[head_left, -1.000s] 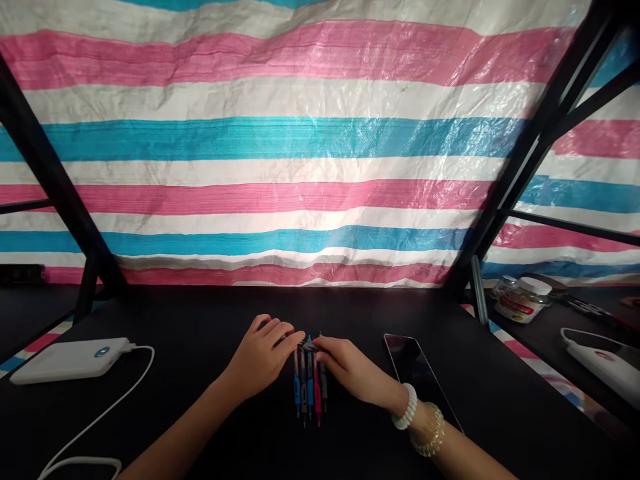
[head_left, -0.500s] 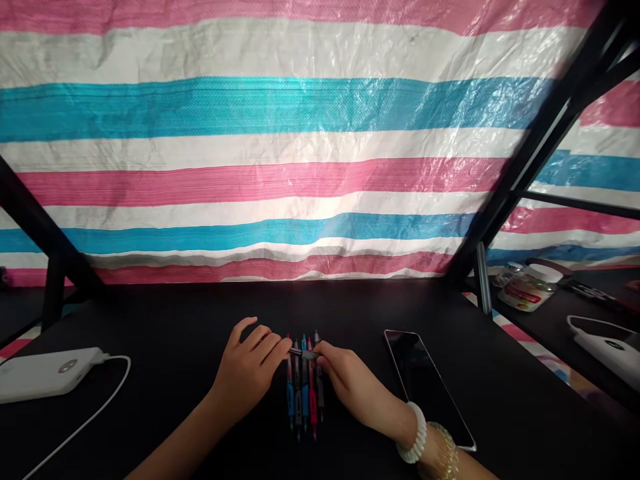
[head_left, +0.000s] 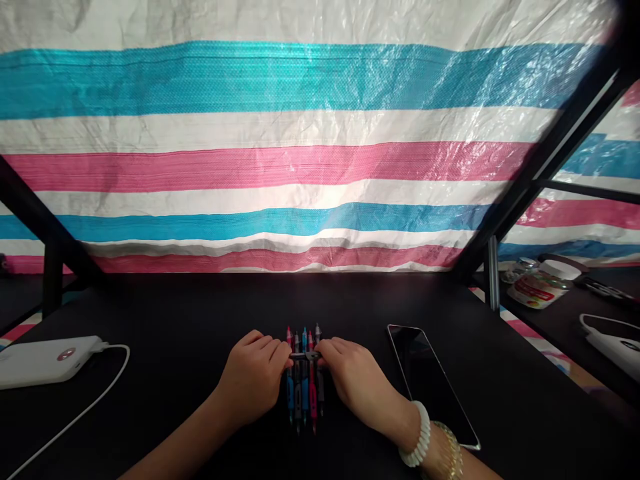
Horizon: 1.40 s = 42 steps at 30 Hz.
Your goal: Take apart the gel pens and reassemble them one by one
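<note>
Several pens with coloured grips lie side by side on the black table, tips toward me: among them a blue pen (head_left: 305,393), a red pen (head_left: 313,397) and a black pen (head_left: 298,400). Crosswise over their upper halves, a dark slim pen (head_left: 304,356) runs between my two hands. My left hand (head_left: 255,377) pinches its left end, fingers now curled in. At the other end, my right hand (head_left: 353,373) grips it between thumb and forefinger. Fingertips cover both ends, and I cannot tell whether it touches the pens underneath.
A smartphone (head_left: 433,387) lies right of my right hand. On the far left is a white power bank (head_left: 47,362) with a white cable (head_left: 95,407). Black frame bars (head_left: 545,167) slope up at both sides. A jar (head_left: 543,285) stands on another surface at right.
My left fingers, earlier raised and spread, have curled down around the pen's left end. The pen now lies more level. My right hand keeps its hold, and the view has tilted down slightly.
</note>
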Each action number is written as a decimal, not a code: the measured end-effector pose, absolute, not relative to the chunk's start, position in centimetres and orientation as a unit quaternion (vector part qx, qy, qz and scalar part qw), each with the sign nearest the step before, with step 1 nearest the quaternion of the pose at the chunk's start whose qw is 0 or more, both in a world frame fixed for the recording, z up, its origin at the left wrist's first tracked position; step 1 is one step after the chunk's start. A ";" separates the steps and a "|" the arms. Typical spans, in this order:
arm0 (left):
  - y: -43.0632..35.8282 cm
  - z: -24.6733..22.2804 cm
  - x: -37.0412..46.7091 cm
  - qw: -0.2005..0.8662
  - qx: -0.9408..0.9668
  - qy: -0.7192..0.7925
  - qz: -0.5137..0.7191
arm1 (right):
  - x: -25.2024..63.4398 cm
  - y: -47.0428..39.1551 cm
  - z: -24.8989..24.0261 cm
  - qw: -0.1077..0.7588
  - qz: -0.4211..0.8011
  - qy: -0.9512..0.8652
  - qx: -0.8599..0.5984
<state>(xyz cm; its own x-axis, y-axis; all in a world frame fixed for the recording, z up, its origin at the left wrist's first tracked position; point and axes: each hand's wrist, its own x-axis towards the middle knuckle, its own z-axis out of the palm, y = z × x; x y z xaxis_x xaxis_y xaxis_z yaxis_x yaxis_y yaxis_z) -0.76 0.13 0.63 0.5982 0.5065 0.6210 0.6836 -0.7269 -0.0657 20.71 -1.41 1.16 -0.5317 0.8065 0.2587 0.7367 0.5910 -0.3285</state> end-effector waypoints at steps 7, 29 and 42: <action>-0.6 1.2 -0.8 0.018 -0.879 -0.393 -0.268 | 20.3 -1.4 0.5 0.174 -0.040 -0.886 -0.428; -0.2 0.5 -0.9 0.065 -0.861 -0.342 -0.372 | 21.0 -0.6 0.1 0.396 0.470 -0.622 -0.485; -0.6 0.0 -0.6 0.030 -0.863 -0.326 -0.384 | 20.1 -1.1 0.3 0.406 0.531 -0.577 -0.469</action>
